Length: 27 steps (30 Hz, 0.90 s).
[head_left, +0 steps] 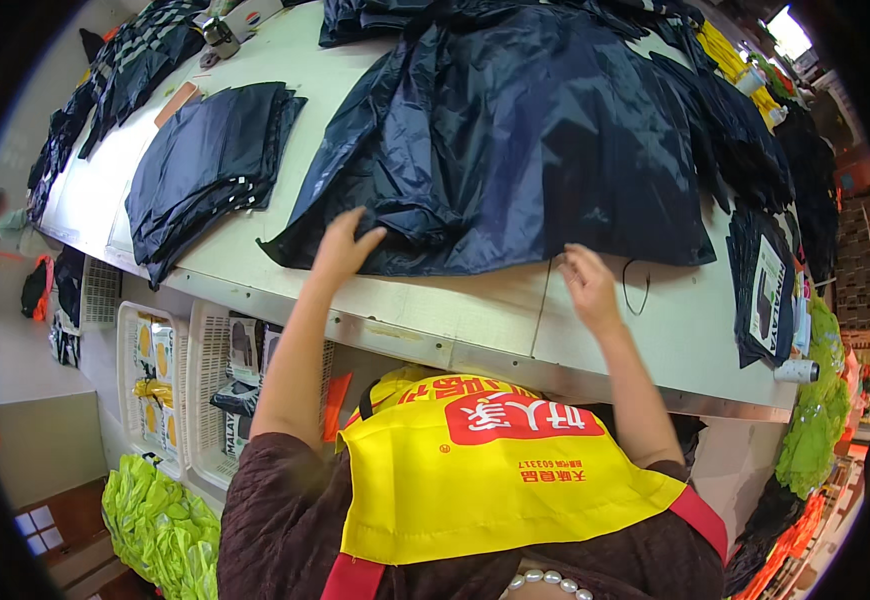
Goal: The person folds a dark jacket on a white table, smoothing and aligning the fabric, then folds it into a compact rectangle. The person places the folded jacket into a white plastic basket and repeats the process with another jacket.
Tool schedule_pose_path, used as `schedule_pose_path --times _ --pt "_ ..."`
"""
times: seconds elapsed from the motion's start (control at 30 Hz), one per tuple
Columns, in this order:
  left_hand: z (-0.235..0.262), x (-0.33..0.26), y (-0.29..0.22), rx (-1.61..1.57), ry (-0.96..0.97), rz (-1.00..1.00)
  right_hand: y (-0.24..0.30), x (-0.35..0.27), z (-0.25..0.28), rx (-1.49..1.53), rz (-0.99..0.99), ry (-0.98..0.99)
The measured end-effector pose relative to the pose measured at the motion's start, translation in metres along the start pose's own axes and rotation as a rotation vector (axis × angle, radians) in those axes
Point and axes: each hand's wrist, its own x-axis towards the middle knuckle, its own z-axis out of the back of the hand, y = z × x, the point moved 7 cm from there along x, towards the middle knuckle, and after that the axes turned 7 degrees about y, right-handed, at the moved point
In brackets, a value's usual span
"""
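A large, glossy dark navy garment (555, 150) in thin, raincoat-like fabric lies spread on the pale worktable (405, 312), its hem toward me. My left hand (343, 245) rests at the near left part of the hem, thumb and fingers apart against the creased fabric. At the hem right of the middle, my right hand (589, 285) has its fingertips bent together on the edge of the cloth. A thin dark cord loop (638, 290) hangs out on the tabletop just right of that hand.
Left on the table lies a stack of folded dark garments (210, 160). Packed dark items (760, 290) and a small cylinder (796, 371) sit at the right edge. White baskets (195, 400) with packages stand below the table; bright green material (160, 515) lies lower left.
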Motion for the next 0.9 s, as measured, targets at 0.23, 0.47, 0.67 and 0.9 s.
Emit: schedule_pose_path --times 0.23,0.47,0.67,0.9 --pt "0.009 -0.001 -0.066 0.003 -0.178 -0.248 0.047 0.012 -0.037 0.288 -0.157 -0.078" --pt "-0.036 0.020 -0.059 -0.961 0.165 0.033 0.067 0.066 -0.071 0.508 -0.206 0.038" --pt "-0.028 -0.062 -0.104 -2.013 0.290 0.358 0.116 0.081 -0.055 0.913 -0.338 0.215" --pt "-0.005 -0.073 -0.136 -1.780 0.239 -0.038 0.130 0.076 -0.063 0.623 -0.096 0.332"
